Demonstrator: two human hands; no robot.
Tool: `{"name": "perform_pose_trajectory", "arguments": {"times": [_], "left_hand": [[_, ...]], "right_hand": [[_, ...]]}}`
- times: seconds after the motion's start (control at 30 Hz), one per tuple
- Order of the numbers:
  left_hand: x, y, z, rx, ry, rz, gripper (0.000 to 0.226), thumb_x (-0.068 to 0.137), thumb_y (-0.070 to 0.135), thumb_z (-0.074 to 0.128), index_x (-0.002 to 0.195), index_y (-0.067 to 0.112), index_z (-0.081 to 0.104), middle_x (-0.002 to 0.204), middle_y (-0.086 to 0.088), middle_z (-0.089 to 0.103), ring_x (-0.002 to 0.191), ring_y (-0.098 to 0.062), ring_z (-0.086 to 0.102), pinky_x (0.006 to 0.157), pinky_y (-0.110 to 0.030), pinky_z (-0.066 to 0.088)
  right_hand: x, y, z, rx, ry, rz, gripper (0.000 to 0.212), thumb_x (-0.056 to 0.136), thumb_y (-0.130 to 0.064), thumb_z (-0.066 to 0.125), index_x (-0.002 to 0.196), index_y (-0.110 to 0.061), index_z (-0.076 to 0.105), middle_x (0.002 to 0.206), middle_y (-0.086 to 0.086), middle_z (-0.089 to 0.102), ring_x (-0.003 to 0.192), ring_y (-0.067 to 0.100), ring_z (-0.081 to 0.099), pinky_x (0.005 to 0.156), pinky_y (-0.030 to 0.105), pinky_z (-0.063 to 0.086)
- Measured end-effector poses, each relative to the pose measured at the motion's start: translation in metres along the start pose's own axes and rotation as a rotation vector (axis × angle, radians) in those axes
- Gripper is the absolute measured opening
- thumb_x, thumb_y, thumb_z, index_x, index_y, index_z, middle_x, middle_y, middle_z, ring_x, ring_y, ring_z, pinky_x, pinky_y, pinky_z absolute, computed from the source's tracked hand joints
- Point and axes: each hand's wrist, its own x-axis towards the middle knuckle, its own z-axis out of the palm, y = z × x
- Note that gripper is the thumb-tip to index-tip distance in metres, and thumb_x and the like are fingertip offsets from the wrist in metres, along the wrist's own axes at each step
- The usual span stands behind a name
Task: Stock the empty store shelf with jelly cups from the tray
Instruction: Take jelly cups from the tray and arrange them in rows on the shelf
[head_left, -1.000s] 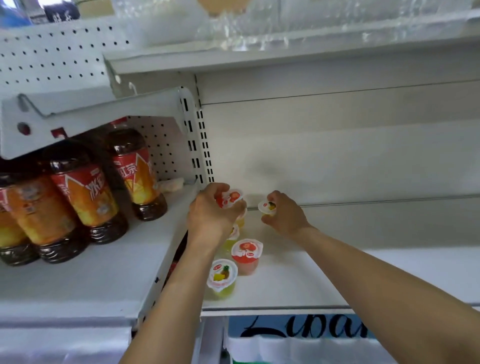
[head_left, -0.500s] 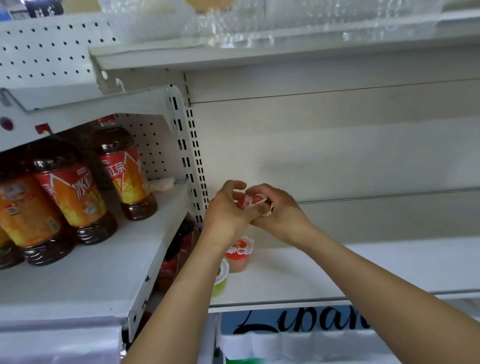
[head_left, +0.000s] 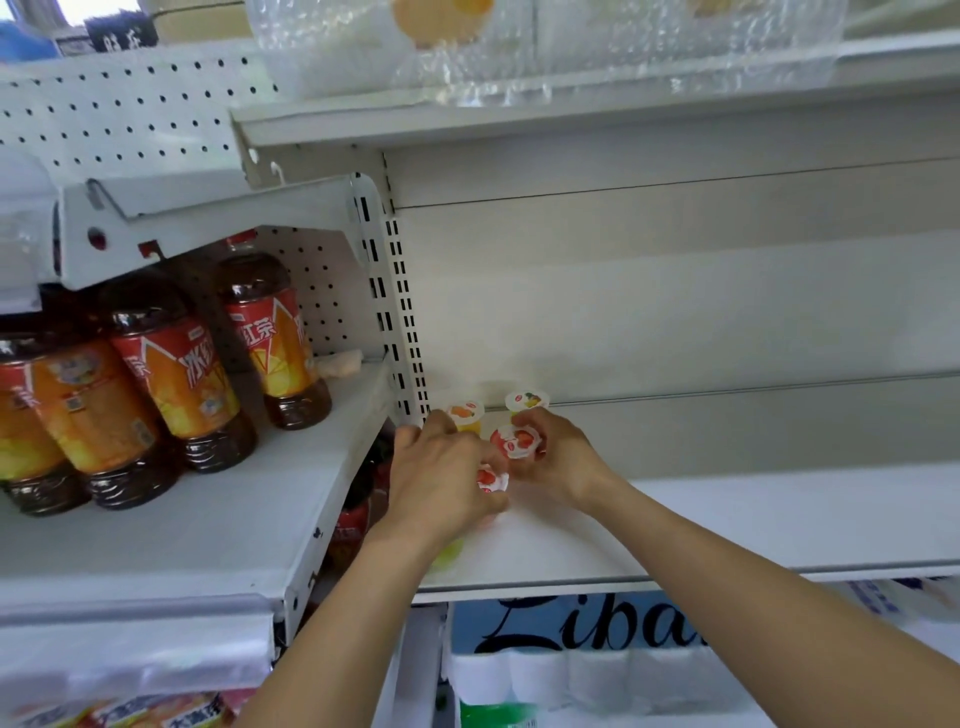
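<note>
Head: jelly cup (head_left: 517, 441) between hands.

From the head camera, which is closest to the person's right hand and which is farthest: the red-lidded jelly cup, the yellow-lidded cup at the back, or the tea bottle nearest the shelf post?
1. Red-lidded jelly cup: in the right hand.
2. Yellow-lidded cup: just behind the fingers, by the back wall.
3. Tea bottle: far left, on the neighbouring shelf.

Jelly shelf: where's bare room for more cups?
Free: the white shelf right of the right hand, out to the frame edge. Crowded: the back-left corner by the slotted upright, where jelly cups and the left hand cluster.
</note>
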Motion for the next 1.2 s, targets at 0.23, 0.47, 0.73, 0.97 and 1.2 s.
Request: {"name": "perform_pose_trajectory", "arguments": {"times": [0.23,0.47,0.73,0.97,1.2], "left_hand": [[-0.001,0.000,0.008,-0.031,-0.021,-0.012,0.043,0.074,0.059,0.067,0.113,0.042,0.063,0.114,0.018,0.061,0.122,-0.013,0.036,0.093,-0.034,0.024],[-0.014,0.058,0.024,-0.278,0.233,0.141,0.066,0.085,0.060,0.052,0.141,0.026,0.044,0.140,0.003,0.050,0.128,-0.019,0.041,0.106,-0.034,0.034],[-0.024,0.245,0.081,-0.418,0.125,0.420,0.067,0.090,0.061,0.036,0.146,0.025,0.033,0.149,-0.001,0.040,0.135,-0.022,0.038,0.111,-0.037,0.033],[-0.043,0.435,0.136,-0.455,-0.057,0.645,0.069,0.087,0.056,0.050,0.144,0.020,0.037,0.139,-0.001,0.048,0.123,-0.023,0.048,0.098,-0.039,0.044],[-0.074,0.593,0.198,-0.451,-0.350,0.882,0.055,0.092,0.049,0.052,0.142,0.030,0.039,0.141,0.010,0.041,0.128,-0.016,0.041,0.100,-0.032,0.038]], "right_hand": [[-0.012,-0.011,-0.007,-0.096,-0.035,-0.015,0.069,0.079,-0.038,0.074,0.138,-0.025,0.042,0.128,-0.001,0.056,0.111,0.015,0.056,0.094,0.029,0.046],[-0.092,0.013,-0.089,-0.565,0.262,-0.254,0.051,0.093,-0.042,0.052,0.140,-0.025,0.044,0.141,-0.003,0.045,0.126,0.018,0.044,0.100,0.035,0.040],[-0.236,0.113,-0.211,-0.710,0.589,-0.095,0.051,0.088,-0.045,0.046,0.131,-0.018,0.053,0.134,0.003,0.055,0.121,0.016,0.045,0.099,0.032,0.032],[-0.377,0.203,-0.318,-0.779,0.647,0.274,0.054,0.093,-0.049,0.041,0.142,-0.026,0.040,0.134,-0.005,0.052,0.108,0.021,0.056,0.077,0.036,0.047],[-0.509,0.301,-0.392,-0.648,0.649,0.739,0.056,0.095,-0.034,0.053,0.147,-0.028,0.032,0.145,-0.004,0.043,0.127,0.020,0.047,0.089,0.036,0.045]]}}
